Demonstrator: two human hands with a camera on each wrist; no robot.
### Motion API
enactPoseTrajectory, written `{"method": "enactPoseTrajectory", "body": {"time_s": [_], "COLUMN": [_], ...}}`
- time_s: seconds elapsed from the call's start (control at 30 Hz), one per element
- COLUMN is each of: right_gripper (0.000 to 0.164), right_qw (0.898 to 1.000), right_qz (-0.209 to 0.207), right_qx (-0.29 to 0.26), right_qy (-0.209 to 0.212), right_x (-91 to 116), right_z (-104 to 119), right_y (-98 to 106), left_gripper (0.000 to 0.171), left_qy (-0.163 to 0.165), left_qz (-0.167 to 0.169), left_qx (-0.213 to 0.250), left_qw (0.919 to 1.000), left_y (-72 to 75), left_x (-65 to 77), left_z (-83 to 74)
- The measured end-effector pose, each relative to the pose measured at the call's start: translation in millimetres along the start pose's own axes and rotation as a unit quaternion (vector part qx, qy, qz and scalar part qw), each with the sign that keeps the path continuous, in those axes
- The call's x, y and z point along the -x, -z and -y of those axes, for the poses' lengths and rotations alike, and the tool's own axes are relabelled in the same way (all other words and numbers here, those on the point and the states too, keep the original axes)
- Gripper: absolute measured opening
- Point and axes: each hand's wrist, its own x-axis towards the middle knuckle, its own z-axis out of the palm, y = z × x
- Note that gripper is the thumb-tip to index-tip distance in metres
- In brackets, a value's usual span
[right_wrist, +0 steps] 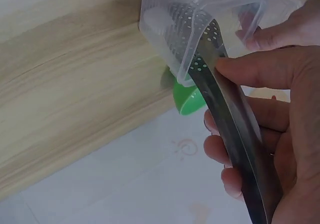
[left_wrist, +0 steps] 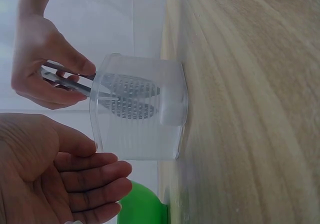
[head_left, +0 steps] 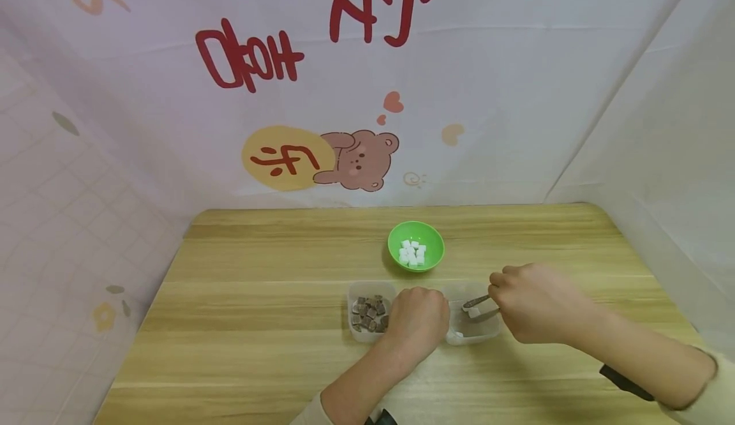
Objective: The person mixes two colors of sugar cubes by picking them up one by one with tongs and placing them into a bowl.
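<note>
My right hand (head_left: 534, 304) grips metal tongs (right_wrist: 240, 139) by their arms. Their perforated heads (left_wrist: 132, 96) reach down into a clear plastic box (head_left: 476, 337), slightly apart in the left wrist view. A white cube (head_left: 473, 312) shows between the tong arms in the head view, and another white cube (head_left: 459, 334) lies in the box's near left corner. My left hand (head_left: 419, 320) pinches the same box at its rim, thumb (left_wrist: 82, 141) at the edge and the other fingers loosely bent beside it.
A second plastic box (head_left: 351, 323) with several brown cubes (head_left: 370, 312) stands left, partly behind my left hand. Farther back is a green bowl (head_left: 434, 237) with several white cubes (head_left: 411, 253). The wooden table (head_left: 258, 323) ends at a printed white cloth (head_left: 488, 93).
</note>
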Motion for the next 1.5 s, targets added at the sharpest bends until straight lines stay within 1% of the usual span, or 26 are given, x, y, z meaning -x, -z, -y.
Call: {"method": "enactPoseTrajectory", "body": {"time_s": [0.27, 0.4, 0.63, 0.7, 0.8, 0.93, 1.07, 1.17, 1.27, 1.37, 1.43, 1.47, 1.5], "right_gripper": [0.031, 0.031, 0.031, 0.032, 0.034, 0.035, 0.035, 0.030, 0.025, 0.025, 0.024, 0.021, 0.014], "right_qw": [0.998, 0.996, 0.993, 0.993, 0.995, 0.998, 1.000, 0.999, 0.995, 0.989, 0.985, 0.983, 0.981], "right_qz": [0.044, 0.067, 0.085, 0.088, 0.085, 0.060, 0.021, -0.011, -0.048, -0.088, -0.111, -0.121, -0.130], "right_qx": [0.047, 0.051, 0.080, 0.076, 0.052, 0.012, -0.010, -0.031, -0.065, -0.095, -0.107, -0.110, -0.112], "right_qy": [0.012, 0.008, 0.020, 0.020, 0.010, -0.009, -0.013, -0.023, -0.049, -0.074, -0.082, -0.084, -0.086], "right_x": [-7, -8, -8, -7, -4, 0, 5, 11, 17, 22, 25, 26, 27], "right_z": [8, 14, 17, 17, 15, 13, 10, 8, 6, 3, -1, -3, -5], "right_y": [1, -3, -4, -3, -3, -6, -10, -14, -16, -17, -17, -17, -18], "left_gripper": [0.046, 0.047, 0.045, 0.045, 0.044, 0.044, 0.045, 0.045, 0.046, 0.046, 0.045, 0.045, 0.044], "left_qy": [-0.007, -0.003, -0.001, 0.000, 0.002, 0.006, 0.008, 0.007, 0.006, 0.004, 0.003, 0.003, 0.001], "left_qz": [-0.003, -0.002, 0.003, 0.003, 0.006, 0.005, 0.006, 0.009, 0.010, 0.007, 0.005, 0.003, 0.002], "left_qx": [-0.014, -0.014, -0.025, -0.027, -0.023, -0.015, -0.009, -0.006, -0.005, -0.011, -0.014, -0.016, -0.020], "left_qw": [0.9999, 0.9999, 0.9997, 0.9996, 0.9997, 0.9999, 0.9999, 0.9999, 0.9999, 0.9999, 0.9999, 0.9999, 0.9998], "left_y": [-0.6, -0.8, -2.1, -1.8, -1.0, -1.4, -3.0, -4.1, -4.8, -4.9, -4.8, -4.7, -4.4], "left_x": [1.2, 1.7, 1.5, 1.4, 1.2, 0.9, 0.7, 0.4, 0.2, -0.1, -0.3, -0.2, -0.2], "left_z": [0.4, 0.1, -0.9, -1.5, -2.2, -2.0, -1.2, -1.0, -0.9, -0.6, -0.3, -0.3, -0.4]}}
